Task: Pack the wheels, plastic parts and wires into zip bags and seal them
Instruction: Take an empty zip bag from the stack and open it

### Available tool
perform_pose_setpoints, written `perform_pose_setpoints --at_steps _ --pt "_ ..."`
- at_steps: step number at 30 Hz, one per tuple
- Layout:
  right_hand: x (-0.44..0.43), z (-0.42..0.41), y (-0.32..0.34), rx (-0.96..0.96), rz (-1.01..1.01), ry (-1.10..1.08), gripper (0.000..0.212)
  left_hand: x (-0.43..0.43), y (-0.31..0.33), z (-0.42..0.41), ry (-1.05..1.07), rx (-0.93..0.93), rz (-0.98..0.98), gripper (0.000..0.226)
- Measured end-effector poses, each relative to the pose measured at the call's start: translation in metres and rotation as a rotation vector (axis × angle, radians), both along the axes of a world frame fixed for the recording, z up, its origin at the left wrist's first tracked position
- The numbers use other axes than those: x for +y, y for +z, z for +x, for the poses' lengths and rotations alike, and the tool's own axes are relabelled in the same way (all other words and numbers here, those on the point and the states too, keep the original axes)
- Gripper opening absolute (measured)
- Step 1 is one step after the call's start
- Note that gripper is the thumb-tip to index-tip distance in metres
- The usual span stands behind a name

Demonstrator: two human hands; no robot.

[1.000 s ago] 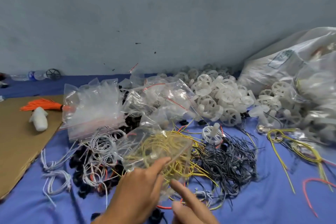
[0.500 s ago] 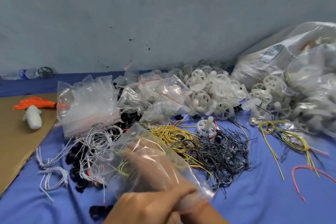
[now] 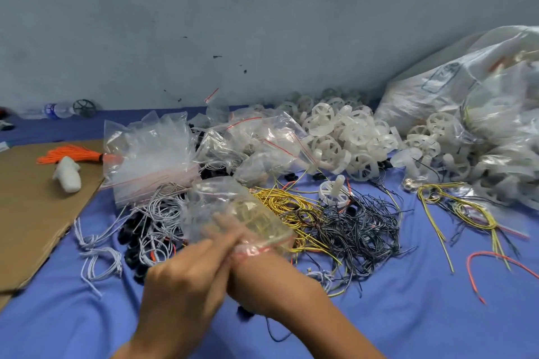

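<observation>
Near edge, centre: both hands meet over the blue cloth (image 3: 408, 315). The left hand (image 3: 186, 283) comes in from the near left. Its fingers (image 3: 226, 242) stretch to the mouth of a clear zip bag (image 3: 233, 204) and seem to pinch the red-striped rim, though blur makes this uncertain. The right hand (image 3: 256, 271) sits inside the bag past the rim. Its fingers show only as a smear through the plastic, so I cannot tell whether that grip is spread or closed on anything. A yellow tint in the bag may be wire inside or the pile behind.

Step in hand, as I judge it: loading the bag.
- Hold the rim wide with the left hand.
- Seat the contents deep at the closed end.
- Draw the right hand out without trailing strands across the zip track.
- Press the strip along its whole run.

The bag sleeves the right hand and slants away to the far left. Its mouth is at the left grip and its closed end is beyond both hands.

- **Just beyond:** yellow wires (image 3: 280, 207) lie against the bag's right side, with dark wires (image 3: 355, 230) right of them and white wires (image 3: 157, 213) to the left.
- **A little farther:** one loose wheel (image 3: 334, 192).
- **Far:** a stack of empty bags (image 3: 151, 154) left of centre, a heap of wheels (image 3: 344, 137) in the centre and a big sack (image 3: 452, 81) on the right.
- **Left edge:** cardboard (image 3: 35, 198).
</observation>
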State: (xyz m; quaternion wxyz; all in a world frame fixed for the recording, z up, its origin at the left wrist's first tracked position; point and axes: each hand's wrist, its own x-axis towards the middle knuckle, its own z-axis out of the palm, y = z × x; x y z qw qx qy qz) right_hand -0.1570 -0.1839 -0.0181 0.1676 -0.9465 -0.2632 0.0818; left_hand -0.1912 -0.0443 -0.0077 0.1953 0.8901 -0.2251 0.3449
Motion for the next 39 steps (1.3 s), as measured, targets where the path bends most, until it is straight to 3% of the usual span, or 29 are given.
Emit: perform_pose_setpoints --at_steps 2,3,5,8,12,14,19,24,26,28,34,39 --pt "-0.002 -0.008 0.000 -0.209 0.204 0.094 0.025 0.003 -0.003 0.010 0.083 0.022 -0.031 0.040" --pt "-0.008 -0.014 -0.001 -0.226 0.263 0.074 0.027 0.006 -0.004 0.014 0.116 0.054 -0.025 0.041" --pt "-0.027 -0.026 -0.006 -0.296 0.448 -0.052 0.029 0.009 -0.011 0.021 0.145 0.085 -0.025 0.042" --pt "-0.066 -0.034 -0.018 -0.462 0.556 -0.306 0.021 0.015 -0.019 0.023 0.184 0.131 -0.057 0.039" --pt "-0.133 -0.015 -0.037 -0.547 0.359 -0.604 0.012 0.012 -0.022 0.021 0.175 0.119 -0.059 0.037" --pt "-0.157 -0.005 -0.045 -0.498 0.248 -0.696 0.013 0.013 -0.017 0.020 0.169 0.097 -0.118 0.038" --pt "-0.151 0.013 -0.058 -0.302 -0.063 -0.641 0.030 0.018 0.014 0.031 0.195 0.100 -0.388 0.034" --pt "-0.131 0.022 -0.064 -0.298 -0.221 -0.568 0.028 0.017 0.029 0.035 0.151 0.118 -0.468 0.034" --pt "-0.130 0.022 -0.065 -0.259 -0.091 -0.620 0.017 0.016 0.025 0.032 0.147 0.114 -0.446 0.033" --pt "-0.133 0.022 -0.061 -0.185 0.169 -0.706 0.011 0.015 0.019 0.032 0.141 0.133 -0.436 0.032" --pt "-0.150 0.019 -0.029 -0.104 0.835 -0.766 0.018 0.010 0.008 0.038 0.064 0.336 -0.588 0.024" --pt "-0.162 0.024 -0.008 0.019 1.278 -0.841 0.015 -0.001 0.008 0.040 0.065 0.385 -0.533 0.025"
